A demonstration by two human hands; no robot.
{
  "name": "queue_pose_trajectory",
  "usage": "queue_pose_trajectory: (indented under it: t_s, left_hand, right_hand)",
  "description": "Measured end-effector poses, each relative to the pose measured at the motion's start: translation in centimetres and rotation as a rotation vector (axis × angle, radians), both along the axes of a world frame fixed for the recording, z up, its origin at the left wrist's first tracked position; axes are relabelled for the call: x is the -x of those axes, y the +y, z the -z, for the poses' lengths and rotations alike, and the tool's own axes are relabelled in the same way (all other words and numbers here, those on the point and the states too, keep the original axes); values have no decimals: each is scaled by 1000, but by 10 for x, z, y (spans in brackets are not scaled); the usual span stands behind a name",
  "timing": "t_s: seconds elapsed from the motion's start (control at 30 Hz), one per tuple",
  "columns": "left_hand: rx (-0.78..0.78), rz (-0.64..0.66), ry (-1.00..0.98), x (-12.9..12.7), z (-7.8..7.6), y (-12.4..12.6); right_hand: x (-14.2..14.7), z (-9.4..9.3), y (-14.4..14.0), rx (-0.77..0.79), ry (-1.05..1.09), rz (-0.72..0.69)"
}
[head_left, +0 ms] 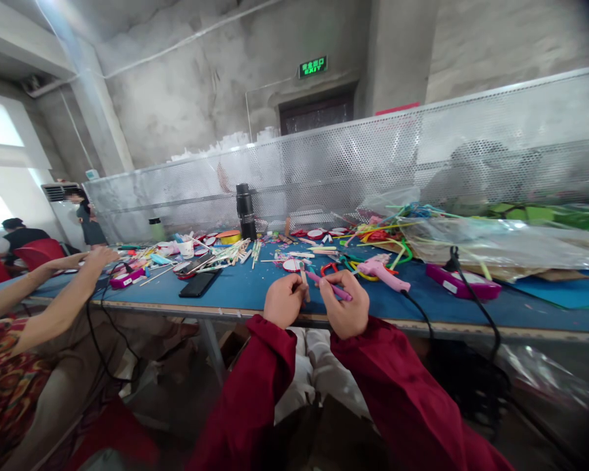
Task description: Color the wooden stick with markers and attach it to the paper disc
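Note:
My left hand (pixel 283 301) pinches a thin wooden stick (pixel 303 277) at the front edge of the blue table (pixel 245 288). Close beside it, my right hand (pixel 346 304) grips a purple pipe cleaner (pixel 330 286) that runs across toward the stick. Both hands sit above the table edge, with dark red sleeves behind them. A pink glue gun (pixel 383 271) lies just right of my right hand, its black cord (pixel 422 314) trailing off the edge.
Craft litter, sticks and coloured pipe cleaners (pixel 373 235) cover the far table. A black phone (pixel 199 284), a black flask (pixel 246 210), a pink power strip (pixel 464 282) and plastic bags (pixel 495 239) lie around. Another person's arms (pixel 63 281) reach in at left. A perforated metal screen (pixel 373 157) backs the table.

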State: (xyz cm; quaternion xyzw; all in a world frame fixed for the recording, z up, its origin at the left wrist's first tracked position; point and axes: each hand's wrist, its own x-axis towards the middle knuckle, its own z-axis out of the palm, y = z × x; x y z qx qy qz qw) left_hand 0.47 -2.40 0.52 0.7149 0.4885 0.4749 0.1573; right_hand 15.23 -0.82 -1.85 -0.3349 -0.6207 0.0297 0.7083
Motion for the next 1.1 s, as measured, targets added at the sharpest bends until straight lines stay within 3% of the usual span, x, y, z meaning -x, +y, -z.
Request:
queue_pose_trajectory:
  t_s: [1.1]
  left_hand:
    - [-16,4,3,1,2,1]
  right_hand:
    - [1,-1,0,-12,-27,3]
